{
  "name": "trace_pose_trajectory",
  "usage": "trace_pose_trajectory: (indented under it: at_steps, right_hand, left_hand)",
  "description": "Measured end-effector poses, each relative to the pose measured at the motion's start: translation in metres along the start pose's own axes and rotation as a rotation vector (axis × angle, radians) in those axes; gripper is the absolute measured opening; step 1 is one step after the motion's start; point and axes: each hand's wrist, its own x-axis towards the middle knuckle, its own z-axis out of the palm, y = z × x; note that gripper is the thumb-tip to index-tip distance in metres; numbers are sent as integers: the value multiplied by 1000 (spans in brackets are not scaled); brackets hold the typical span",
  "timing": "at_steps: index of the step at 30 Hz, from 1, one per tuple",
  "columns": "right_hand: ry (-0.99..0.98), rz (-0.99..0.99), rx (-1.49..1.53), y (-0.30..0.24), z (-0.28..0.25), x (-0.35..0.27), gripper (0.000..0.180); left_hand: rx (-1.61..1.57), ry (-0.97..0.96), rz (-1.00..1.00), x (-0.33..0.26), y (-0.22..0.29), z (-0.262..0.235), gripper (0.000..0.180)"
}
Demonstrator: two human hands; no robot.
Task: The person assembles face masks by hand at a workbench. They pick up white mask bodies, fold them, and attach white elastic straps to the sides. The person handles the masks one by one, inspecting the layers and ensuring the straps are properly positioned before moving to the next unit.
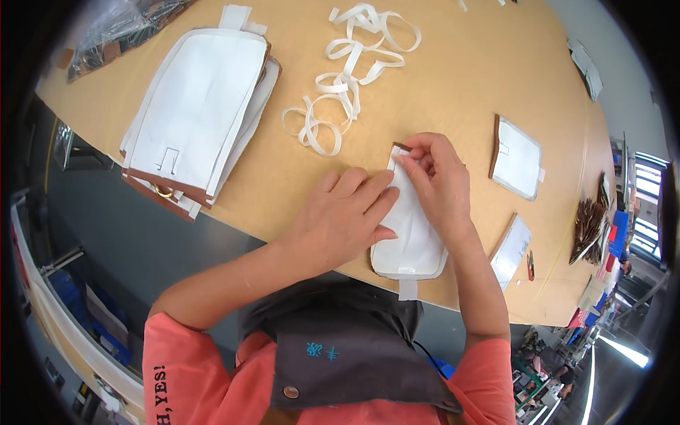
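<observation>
Panel (411, 234) top under right hand (439, 177) fingers (418, 159).

White panel (411, 230) edged brown; white strips (350, 71); tan table (453, 92); coral sleeves (184, 361); dark grey apron (354, 354)

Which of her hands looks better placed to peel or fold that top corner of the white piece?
Probably the right hand: its fingertips already pinch the top corner of the white piece. The left hand lies flat, pressing the piece onto the table.
</observation>
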Motion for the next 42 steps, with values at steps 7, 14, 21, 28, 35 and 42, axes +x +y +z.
trace_pose_trajectory:
  at_steps: [7, 14, 21, 28, 35, 42]
  right_hand:
    - [46, -364, -156, 17, -1, -24, 32]
    - [39, -445, -280, 19, 6, -23, 43]
    - [-17, -450, -316, 17, 3, -21, 44]
    - [41, -493, -270, 22, 5, -22, 43]
    - [58, -131, 93, 7, -22, -30, 30]
    - [-16, -318, -89, -9, -50, -120, 44]
  left_hand:
    - [18, 20, 7, 1, 0, 0, 56]
    - [31, 24, 8, -1, -1, 2, 57]
    - [51, 8, 10, 1, 0, 3, 58]
    - [41, 31, 16, 0, 4, 1, 53]
    - [-46, 116, 32, -1, -1, 2, 46]
    - [-282, 256, 43, -34, -8, -2, 40]
